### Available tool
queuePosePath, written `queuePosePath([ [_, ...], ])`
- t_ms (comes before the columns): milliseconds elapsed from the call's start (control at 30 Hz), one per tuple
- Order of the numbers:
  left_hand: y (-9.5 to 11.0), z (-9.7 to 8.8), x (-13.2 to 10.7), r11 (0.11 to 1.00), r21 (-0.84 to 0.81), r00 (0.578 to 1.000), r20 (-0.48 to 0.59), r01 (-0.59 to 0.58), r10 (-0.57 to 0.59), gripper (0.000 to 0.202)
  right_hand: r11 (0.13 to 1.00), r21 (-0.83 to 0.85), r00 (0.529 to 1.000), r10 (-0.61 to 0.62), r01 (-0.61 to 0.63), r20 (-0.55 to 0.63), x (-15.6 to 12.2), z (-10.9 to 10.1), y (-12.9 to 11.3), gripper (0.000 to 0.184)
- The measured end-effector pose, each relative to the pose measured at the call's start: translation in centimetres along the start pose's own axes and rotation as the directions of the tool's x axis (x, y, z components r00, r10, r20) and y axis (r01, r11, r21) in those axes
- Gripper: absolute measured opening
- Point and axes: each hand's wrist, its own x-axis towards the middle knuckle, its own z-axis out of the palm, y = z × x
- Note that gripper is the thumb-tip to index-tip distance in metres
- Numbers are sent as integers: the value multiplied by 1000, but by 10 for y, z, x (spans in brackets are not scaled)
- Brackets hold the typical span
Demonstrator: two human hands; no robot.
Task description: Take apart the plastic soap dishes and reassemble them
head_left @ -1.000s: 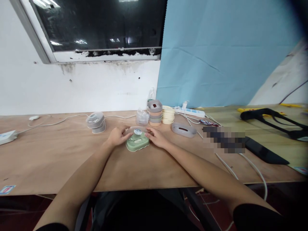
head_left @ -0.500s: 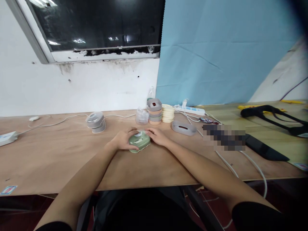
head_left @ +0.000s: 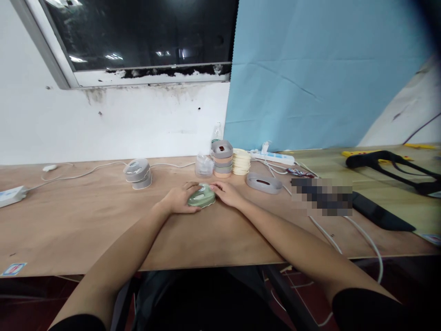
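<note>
A small green soap box [head_left: 201, 196] with a clear, shiny top lies on the wooden table in front of me. My left hand [head_left: 181, 197] wraps round its left side, fingers over the far edge and thumb along the near edge. At its far right corner, the bent fingers of my right hand [head_left: 225, 193] press against it. Part of the box is hidden under my left fingers. Just beyond it stand some clear plastic lids [head_left: 204, 165] and a stack of grey and peach box bases [head_left: 222, 158].
Cream oval pieces [head_left: 241, 162] are stacked beside the bases. A grey slotted tray [head_left: 263, 183] lies to the right, two grey boxes [head_left: 138, 172] to the left. A power strip [head_left: 274, 158], white cables [head_left: 325, 234] and a black flat object [head_left: 381, 211] take up the right side.
The green soap box has turned slightly between my hands, and its near edge now sits farther from me. Both hands stay on it.
</note>
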Motion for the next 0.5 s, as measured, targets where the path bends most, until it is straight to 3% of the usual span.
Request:
queuePosePath([
  [367,-1,-2,1,995,32,995,30,92,-93,83,997,70,999,-36,35,11,0,0,5,45],
  [500,-5,-1,-1,984,-49,983,86,170,-165,92,997,71,999,-37,36,10,1,0,8,46],
])
